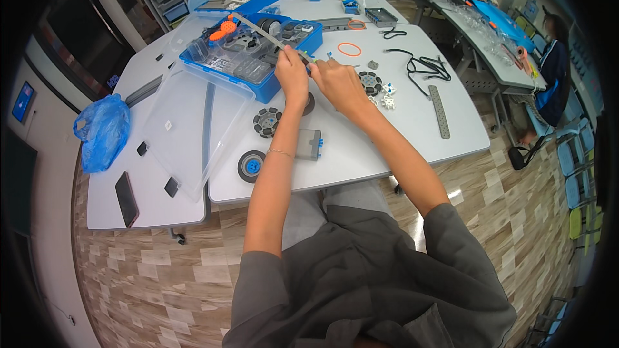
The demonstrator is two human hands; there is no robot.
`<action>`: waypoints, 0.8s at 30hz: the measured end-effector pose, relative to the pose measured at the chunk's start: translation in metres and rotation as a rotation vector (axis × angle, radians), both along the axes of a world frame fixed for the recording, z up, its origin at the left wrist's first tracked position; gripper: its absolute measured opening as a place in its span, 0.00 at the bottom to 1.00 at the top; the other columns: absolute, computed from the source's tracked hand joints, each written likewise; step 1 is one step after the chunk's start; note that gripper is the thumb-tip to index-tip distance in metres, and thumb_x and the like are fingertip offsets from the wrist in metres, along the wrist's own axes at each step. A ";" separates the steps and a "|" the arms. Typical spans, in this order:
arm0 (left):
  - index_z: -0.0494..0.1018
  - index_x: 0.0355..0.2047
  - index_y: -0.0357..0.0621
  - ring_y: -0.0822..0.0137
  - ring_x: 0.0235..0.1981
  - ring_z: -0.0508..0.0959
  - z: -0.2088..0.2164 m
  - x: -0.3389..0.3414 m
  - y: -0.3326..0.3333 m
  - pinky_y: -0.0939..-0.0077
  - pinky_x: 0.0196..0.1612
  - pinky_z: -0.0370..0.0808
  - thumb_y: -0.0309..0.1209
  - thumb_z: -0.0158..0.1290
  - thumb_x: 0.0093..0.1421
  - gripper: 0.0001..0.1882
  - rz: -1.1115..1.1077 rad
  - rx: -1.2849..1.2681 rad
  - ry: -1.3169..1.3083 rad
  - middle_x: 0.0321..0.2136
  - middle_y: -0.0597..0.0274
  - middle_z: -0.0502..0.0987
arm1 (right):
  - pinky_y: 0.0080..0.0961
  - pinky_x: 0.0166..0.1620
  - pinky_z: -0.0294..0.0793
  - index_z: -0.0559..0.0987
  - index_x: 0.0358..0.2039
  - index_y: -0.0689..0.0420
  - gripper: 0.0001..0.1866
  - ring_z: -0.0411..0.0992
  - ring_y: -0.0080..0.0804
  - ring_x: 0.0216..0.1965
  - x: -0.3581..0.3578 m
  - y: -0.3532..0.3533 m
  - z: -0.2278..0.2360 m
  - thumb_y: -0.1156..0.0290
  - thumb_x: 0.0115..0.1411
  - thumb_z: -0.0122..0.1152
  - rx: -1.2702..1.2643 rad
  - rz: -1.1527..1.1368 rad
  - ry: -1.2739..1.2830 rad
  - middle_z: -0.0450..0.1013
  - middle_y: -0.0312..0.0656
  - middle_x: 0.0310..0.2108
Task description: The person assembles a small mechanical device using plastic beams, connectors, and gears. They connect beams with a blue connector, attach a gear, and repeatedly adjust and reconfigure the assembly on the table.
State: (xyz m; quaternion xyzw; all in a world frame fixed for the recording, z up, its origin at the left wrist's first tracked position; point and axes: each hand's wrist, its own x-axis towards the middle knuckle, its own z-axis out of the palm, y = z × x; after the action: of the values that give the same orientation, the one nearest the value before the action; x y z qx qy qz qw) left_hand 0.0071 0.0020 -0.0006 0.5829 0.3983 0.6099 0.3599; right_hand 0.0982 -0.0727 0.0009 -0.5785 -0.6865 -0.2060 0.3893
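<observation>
My left hand [293, 78] is closed around a long grey perforated beam [258, 29], which slants up and to the left over the blue parts bin [259, 90]. Close beside it, my right hand [338, 85] is closed at the beam's near end, around something its fingers mostly hide; a bit of green and blue shows between the hands. Below my left hand lies a black omni wheel [267, 122]. Under my left forearm sit a grey block with blue pins [310, 145] and a black-tyred wheel with a blue hub [251, 165].
Right of my hands lie another omni wheel [370, 83], white connectors [387, 96], a grey flat beam [440, 112], black cables [425, 67] and an orange band [349, 49]. Leftward are a clear lid [193, 130], a phone [127, 199] and a blue bag [103, 132]. Other people sit at nearby tables.
</observation>
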 end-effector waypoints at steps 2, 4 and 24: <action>0.72 0.30 0.32 0.60 0.24 0.75 -0.002 -0.001 0.005 0.63 0.31 0.70 0.41 0.38 0.71 0.24 -0.051 0.001 -0.073 0.24 0.51 0.76 | 0.37 0.25 0.76 0.79 0.27 0.65 0.16 0.76 0.51 0.22 0.002 -0.002 0.002 0.63 0.62 0.58 0.008 -0.013 0.011 0.75 0.54 0.22; 0.72 0.31 0.33 0.64 0.23 0.74 -0.004 -0.003 0.006 0.66 0.29 0.69 0.42 0.38 0.71 0.23 -0.116 -0.034 -0.128 0.24 0.54 0.76 | 0.35 0.27 0.76 0.80 0.30 0.66 0.17 0.76 0.48 0.23 0.007 -0.006 0.006 0.62 0.60 0.60 0.020 0.089 0.110 0.76 0.54 0.23; 0.76 0.40 0.38 0.69 0.39 0.77 -0.002 -0.008 0.003 0.71 0.45 0.74 0.41 0.54 0.65 0.17 -0.774 -0.293 -0.393 0.34 0.59 0.78 | 0.17 0.21 0.69 0.75 0.36 0.62 0.15 0.71 0.22 0.19 0.044 -0.007 0.019 0.61 0.65 0.51 -0.526 0.464 1.184 0.74 0.39 0.27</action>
State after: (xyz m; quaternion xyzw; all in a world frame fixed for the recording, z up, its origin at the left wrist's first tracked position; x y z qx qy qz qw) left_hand -0.0013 0.0053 -0.0024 0.5050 0.1576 0.4666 0.7088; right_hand 0.1421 -0.0798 0.0200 -0.5071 -0.4916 0.4069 0.5793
